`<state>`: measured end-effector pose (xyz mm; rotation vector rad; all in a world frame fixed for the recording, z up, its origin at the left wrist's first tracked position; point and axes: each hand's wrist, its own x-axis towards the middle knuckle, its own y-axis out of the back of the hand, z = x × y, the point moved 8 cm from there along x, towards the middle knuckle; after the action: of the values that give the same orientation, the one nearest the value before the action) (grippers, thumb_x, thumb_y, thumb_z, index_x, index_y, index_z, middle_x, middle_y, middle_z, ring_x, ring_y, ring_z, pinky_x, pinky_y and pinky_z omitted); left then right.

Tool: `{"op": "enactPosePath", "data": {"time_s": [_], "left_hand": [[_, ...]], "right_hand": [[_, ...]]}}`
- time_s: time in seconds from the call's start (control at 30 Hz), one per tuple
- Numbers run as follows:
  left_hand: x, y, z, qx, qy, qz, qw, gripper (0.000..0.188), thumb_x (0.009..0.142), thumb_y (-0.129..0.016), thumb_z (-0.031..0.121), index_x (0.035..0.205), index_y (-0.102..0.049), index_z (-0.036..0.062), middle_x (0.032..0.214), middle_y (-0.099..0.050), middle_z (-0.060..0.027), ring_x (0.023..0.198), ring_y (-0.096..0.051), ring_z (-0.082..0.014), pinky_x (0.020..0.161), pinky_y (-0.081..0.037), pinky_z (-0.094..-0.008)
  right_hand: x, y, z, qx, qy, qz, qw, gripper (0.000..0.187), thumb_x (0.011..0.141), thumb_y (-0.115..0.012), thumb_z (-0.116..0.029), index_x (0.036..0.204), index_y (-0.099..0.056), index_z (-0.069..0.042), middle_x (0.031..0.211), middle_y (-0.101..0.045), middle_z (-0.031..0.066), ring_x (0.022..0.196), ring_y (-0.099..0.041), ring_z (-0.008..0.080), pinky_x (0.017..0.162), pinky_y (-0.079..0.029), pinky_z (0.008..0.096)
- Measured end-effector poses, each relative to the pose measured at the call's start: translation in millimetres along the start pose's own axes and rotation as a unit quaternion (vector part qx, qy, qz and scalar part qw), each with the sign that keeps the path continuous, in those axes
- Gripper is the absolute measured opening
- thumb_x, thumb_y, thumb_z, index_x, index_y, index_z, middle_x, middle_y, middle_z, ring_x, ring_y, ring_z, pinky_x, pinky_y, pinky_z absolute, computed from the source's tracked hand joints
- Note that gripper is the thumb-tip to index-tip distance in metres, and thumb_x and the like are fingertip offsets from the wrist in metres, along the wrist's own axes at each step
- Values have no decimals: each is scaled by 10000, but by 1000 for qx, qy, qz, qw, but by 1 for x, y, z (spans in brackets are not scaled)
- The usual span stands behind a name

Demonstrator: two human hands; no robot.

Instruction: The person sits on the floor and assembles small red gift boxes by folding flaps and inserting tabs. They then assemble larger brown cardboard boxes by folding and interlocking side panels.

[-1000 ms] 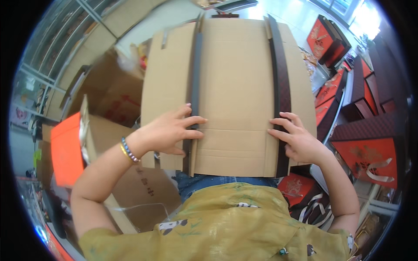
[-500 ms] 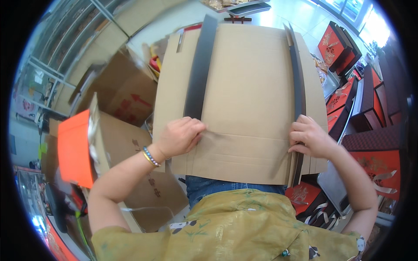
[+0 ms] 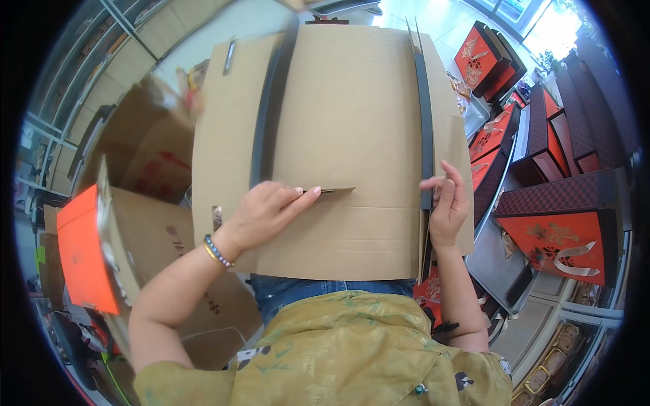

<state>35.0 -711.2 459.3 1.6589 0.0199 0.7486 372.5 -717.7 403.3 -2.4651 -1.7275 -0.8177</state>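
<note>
A large brown cardboard sheet lies across my lap, creased near its close edge. Two long black raised strips run along it, a left strip and a right strip. Over the sheet, beside the near end of the left strip, my left hand pinches a thin dark flat piece. That piece points right; its kind and whether it joins the strip cannot be made out. My right hand is beside the right strip, fingers apart and raised, with nothing visible in it.
Brown cartons stand at the left, with an orange-red panel by them. Several red and black gift boxes with ribbons line the right. A grey tray is close by, and glass-fronted shelves stand at far left.
The sheet and strips have shifted left in view. My right hand has opened and come away from the right strip's near end. The piece in my left hand now shows more sharply.
</note>
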Motion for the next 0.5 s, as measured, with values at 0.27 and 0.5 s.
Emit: {"op": "enactPosePath", "data": {"time_s": [0.27,0.5], "left_hand": [[-9,9,0,-31,-32,55,997,235,854,-780,0,1088,-788,22,1211,-739,-124,1106,-734,-296,1045,-626,-435],[-15,12,-5,-59,-29,8,998,282,870,-810,66,1144,-777,6,1345,-724,-127,1242,-713,-301,1115,-583,-442]], "right_hand": [[-21,8,-30,-413,116,24,903,643,995,-603,24,1569,-602,-265,1740,-300,267,1613,-234,508,1282,-275,540],[-32,-5,-87,-427,272,-419,754,258,850,-699,-108,1071,-795,-200,1593,-570,3,1598,-379,265,1333,-258,574]]}}
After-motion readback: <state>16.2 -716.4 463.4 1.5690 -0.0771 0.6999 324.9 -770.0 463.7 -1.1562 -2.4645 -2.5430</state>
